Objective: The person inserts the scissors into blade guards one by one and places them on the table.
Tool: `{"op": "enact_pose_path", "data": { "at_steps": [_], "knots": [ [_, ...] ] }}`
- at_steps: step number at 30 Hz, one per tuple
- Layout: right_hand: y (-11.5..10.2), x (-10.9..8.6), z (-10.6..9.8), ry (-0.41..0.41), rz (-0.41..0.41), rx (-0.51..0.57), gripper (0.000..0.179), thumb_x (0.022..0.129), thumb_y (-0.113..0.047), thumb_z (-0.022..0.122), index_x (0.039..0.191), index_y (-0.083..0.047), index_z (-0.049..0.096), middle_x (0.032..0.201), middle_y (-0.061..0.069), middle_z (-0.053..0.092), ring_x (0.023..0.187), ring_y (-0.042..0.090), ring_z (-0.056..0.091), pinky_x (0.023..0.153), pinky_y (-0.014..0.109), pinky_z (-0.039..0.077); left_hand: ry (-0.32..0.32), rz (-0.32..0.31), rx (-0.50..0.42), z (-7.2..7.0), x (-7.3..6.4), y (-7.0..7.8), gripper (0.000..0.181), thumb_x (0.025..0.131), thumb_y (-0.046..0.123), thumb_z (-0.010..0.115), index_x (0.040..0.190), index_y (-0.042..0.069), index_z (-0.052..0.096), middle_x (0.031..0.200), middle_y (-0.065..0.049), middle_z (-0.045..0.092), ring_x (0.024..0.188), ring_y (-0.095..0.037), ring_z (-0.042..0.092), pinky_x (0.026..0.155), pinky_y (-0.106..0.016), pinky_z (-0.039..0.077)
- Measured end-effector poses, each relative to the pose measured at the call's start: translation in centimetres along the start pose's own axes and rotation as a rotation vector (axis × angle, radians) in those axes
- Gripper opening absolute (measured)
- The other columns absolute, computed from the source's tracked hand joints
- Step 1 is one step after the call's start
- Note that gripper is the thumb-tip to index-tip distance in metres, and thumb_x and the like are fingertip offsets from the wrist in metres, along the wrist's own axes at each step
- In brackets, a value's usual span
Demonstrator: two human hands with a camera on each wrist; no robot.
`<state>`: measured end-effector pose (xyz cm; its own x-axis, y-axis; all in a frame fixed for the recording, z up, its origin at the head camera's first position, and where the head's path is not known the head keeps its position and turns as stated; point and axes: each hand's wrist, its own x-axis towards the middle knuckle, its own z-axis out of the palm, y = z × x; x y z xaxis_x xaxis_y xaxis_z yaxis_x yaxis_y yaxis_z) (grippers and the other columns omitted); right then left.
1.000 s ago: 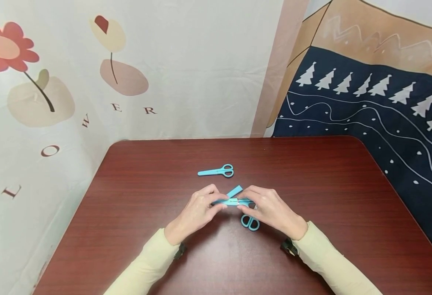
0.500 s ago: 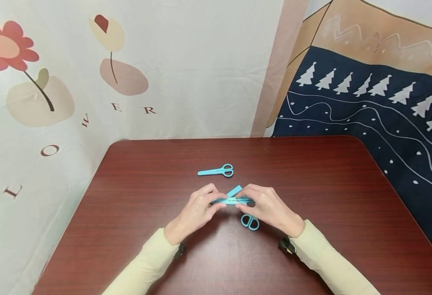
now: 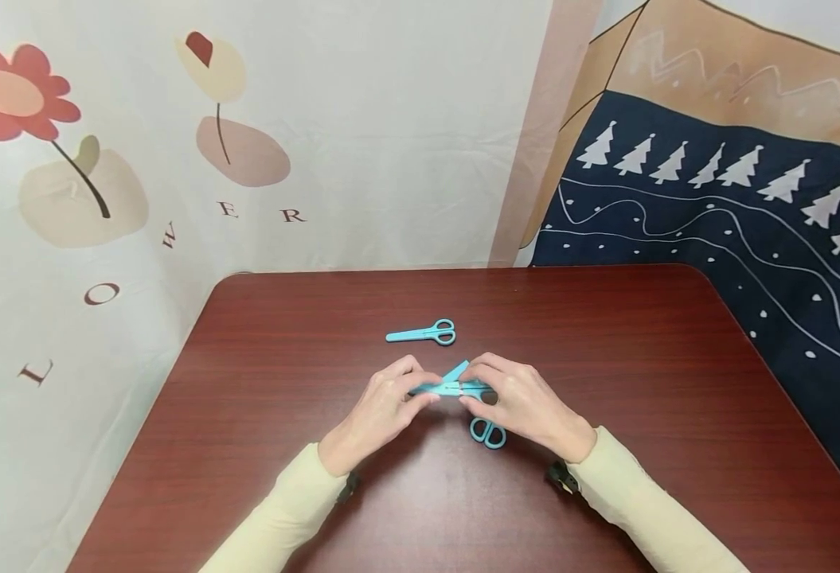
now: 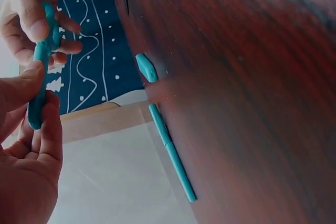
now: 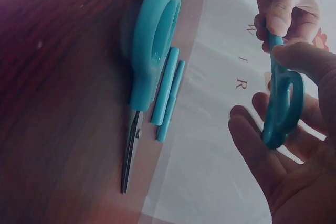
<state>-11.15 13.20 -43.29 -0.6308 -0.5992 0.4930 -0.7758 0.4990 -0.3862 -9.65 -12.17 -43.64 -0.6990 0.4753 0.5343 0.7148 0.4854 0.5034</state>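
In the head view, my left hand and right hand hold one pair of light-blue scissors level between them. The left thumb and fingers pinch the blue blade sheath, which covers the blades. At the other end, my right thumb and fingers grip the scissors close to the handle loops. Below the right hand lies a second pair of scissors, its metal blades bare. A loose blue sheath lies on the table just beyond the held pair, partly hidden by the hands.
Farther back on the dark red-brown table lies a third pair of scissors, sheathed, with its loops to the right. Printed cloths hang behind the table and along its sides.
Both hands keep their grip on the sheathed scissors. The right hand's fingers have shifted slightly away from the body; the things on the table lie as before.
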Motion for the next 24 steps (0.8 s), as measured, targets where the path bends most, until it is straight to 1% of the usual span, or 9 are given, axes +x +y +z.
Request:
{"op": "enact_pose_path", "data": {
  "at_steps": [3,6,9,13,16,21,24],
  "knots": [
    [0.02,-0.21,-0.23,-0.014,0.027,-0.014,0.025,0.084,-0.021,0.088,0.103,-0.012,0.075,0.109,-0.003,0.067,0.08,0.006,0.064,0.065,0.02,0.053,0.007,-0.005,-0.002,-0.05,-0.04,-0.01,0.021,0.084,0.004,0.085,0.104,0.006,0.079,0.089,0.002,0.06,0.071,-0.012,0.056,0.065,-0.02,0.046],
    [-0.01,-0.33,-0.3,-0.019,0.044,-0.021,0.023,0.085,-0.02,0.087,0.104,-0.012,0.077,0.109,-0.001,0.067,0.081,0.007,0.065,0.064,0.021,0.054,0.011,0.003,-0.006,0.02,-0.08,-0.02,0.022,0.083,0.004,0.086,0.104,0.006,0.079,0.089,0.002,0.06,0.071,-0.011,0.055,0.064,-0.019,0.046],
    [-0.09,-0.41,-0.13,-0.014,0.04,-0.024,0.02,0.086,-0.017,0.086,0.103,-0.011,0.078,0.108,-0.001,0.069,0.08,0.008,0.066,0.062,0.019,0.052,0.011,0.015,-0.012,0.25,-0.15,-0.09,0.023,0.083,0.003,0.086,0.105,0.006,0.079,0.089,0.002,0.061,0.072,-0.009,0.055,0.065,-0.018,0.046],
    [-0.26,-0.42,0.13,0.007,0.029,-0.03,0.019,0.086,-0.015,0.086,0.102,-0.01,0.078,0.109,0.001,0.071,0.075,0.006,0.065,0.057,0.015,0.048,0.017,0.032,-0.021,0.45,-0.21,-0.2,0.024,0.082,0.0,0.086,0.105,0.003,0.08,0.089,-0.002,0.064,0.073,-0.01,0.058,0.067,-0.017,0.047],
    [-0.31,-0.46,0.31,0.021,0.01,-0.025,0.019,0.085,-0.014,0.086,0.102,-0.009,0.077,0.109,0.003,0.071,0.07,0.005,0.064,0.053,0.012,0.043,0.021,0.044,-0.025,0.45,-0.23,-0.24,0.024,0.081,-0.001,0.086,0.104,0.003,0.08,0.089,-0.002,0.064,0.073,-0.01,0.058,0.067,-0.017,0.047],
    [-0.18,-0.43,0.39,0.046,-0.019,-0.002,0.018,0.085,-0.013,0.086,0.1,-0.008,0.078,0.108,0.003,0.071,0.068,0.005,0.064,0.052,0.01,0.04,0.027,0.057,-0.026,0.35,-0.12,-0.21,0.024,0.081,-0.001,0.086,0.104,0.003,0.08,0.089,-0.001,0.063,0.073,-0.01,0.058,0.067,-0.017,0.047],
    [-0.11,-0.35,0.34,0.048,-0.024,0.02,0.017,0.085,-0.013,0.086,0.1,-0.008,0.078,0.107,0.002,0.072,0.069,0.005,0.064,0.053,0.01,0.041,0.032,0.068,-0.024,0.44,-0.05,-0.22,0.024,0.081,-0.001,0.086,0.104,0.004,0.08,0.089,-0.002,0.063,0.073,-0.01,0.058,0.067,-0.016,0.047]
  ]
}}
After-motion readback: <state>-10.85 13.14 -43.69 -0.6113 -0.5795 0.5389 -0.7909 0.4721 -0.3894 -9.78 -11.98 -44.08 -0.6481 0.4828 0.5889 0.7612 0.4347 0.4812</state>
